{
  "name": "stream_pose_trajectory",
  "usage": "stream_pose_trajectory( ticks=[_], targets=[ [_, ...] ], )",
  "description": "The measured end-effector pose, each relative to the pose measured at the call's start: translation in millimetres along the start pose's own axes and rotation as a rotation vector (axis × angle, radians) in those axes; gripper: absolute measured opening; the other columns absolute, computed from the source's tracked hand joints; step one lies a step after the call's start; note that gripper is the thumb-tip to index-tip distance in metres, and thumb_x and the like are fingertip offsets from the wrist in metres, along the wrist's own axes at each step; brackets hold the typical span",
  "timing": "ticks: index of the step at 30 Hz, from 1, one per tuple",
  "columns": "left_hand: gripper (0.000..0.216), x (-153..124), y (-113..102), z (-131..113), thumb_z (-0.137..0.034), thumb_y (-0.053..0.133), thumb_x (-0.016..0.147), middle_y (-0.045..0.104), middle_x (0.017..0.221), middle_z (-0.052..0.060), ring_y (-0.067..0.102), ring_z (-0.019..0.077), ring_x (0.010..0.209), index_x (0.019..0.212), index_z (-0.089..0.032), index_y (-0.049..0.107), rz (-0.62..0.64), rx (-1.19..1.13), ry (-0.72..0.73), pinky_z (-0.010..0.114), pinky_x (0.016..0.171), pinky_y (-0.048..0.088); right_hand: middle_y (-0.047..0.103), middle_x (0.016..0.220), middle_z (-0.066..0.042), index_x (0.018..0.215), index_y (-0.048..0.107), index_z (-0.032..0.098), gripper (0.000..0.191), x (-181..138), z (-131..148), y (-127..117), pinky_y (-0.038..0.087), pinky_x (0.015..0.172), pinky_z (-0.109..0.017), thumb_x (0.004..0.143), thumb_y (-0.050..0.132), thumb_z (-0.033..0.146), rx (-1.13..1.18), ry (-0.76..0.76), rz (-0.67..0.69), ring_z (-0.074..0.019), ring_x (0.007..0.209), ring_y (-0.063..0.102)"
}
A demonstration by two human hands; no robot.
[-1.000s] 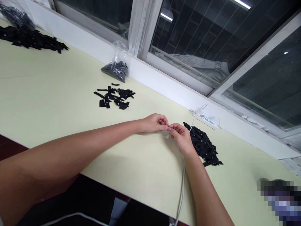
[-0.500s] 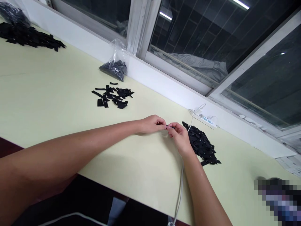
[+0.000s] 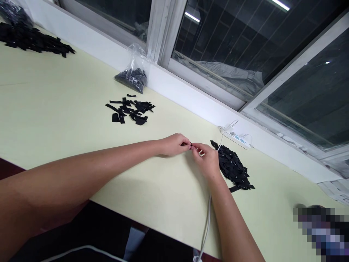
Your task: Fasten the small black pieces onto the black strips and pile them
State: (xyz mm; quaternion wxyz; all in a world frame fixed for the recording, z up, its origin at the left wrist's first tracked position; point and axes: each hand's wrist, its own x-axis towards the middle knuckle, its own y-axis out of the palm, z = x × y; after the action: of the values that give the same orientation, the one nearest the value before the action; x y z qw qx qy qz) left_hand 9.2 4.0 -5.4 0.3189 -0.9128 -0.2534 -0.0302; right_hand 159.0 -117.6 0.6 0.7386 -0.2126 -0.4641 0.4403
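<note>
My left hand [image 3: 176, 144] and my right hand [image 3: 205, 158] meet fingertip to fingertip above the pale table [image 3: 163, 189]. Between them is a small black strip [image 3: 191, 145], mostly hidden by the fingers, and both hands pinch it. Just right of my right hand lies a heap of black fabric strips [image 3: 234, 167], some with small light marks. A smaller scatter of black strips [image 3: 140, 107] is on the table beyond my left forearm.
A clear plastic bag [image 3: 132, 76] with black pieces leans near the white sill. More black strips [image 3: 35, 42] are piled at the far left beside another bag [image 3: 16, 14]. A white cable [image 3: 207, 222] runs under my right forearm toward a power strip [image 3: 237, 137].
My right hand has shifted slightly left and its fingers have changed position on the strip. My left hand has barely moved.
</note>
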Motion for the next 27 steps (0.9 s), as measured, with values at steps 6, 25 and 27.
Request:
stream_pose_trajectory(
  ticks=[6,25,27],
  targets=[
    [0.025,-2.2,1.8,-2.4,-0.023,0.050,0.084,0.067,0.074,0.002,0.051,0.0133,0.066,0.087,-0.015,0.074,0.026,0.030,0.051,0.026,0.062,0.035,0.075,0.086,-0.005,0.096,0.078,0.025,0.024,-0.7,-2.1,2.9,0.049,0.068,-0.033,0.084,0.058,0.029,-0.091,-0.015,0.037,-0.0199,0.069,0.064],
    [0.019,-4.6,13.4,-8.6,-0.021,0.048,0.081,0.046,0.058,-0.002,0.037,0.0116,0.055,0.062,-0.018,0.051,-0.030,-0.038,-0.082,0.028,0.054,0.028,0.077,0.088,-0.005,0.093,0.079,0.024,0.028,-0.3,-1.4,13.1,0.053,0.072,-0.033,0.081,0.054,0.022,-0.053,0.016,-0.068,-0.0218,0.073,0.070],
    [0.020,-3.7,12.0,-6.2,-0.023,0.049,0.082,0.047,0.059,-0.002,0.037,0.0116,0.057,0.062,-0.017,0.053,-0.048,-0.051,-0.108,0.028,0.055,0.029,0.077,0.092,-0.006,0.097,0.079,0.024,0.028,-0.3,-1.4,12.9,0.054,0.073,-0.034,0.083,0.054,0.022,-0.056,-0.004,-0.036,-0.0219,0.074,0.070]
  ],
)
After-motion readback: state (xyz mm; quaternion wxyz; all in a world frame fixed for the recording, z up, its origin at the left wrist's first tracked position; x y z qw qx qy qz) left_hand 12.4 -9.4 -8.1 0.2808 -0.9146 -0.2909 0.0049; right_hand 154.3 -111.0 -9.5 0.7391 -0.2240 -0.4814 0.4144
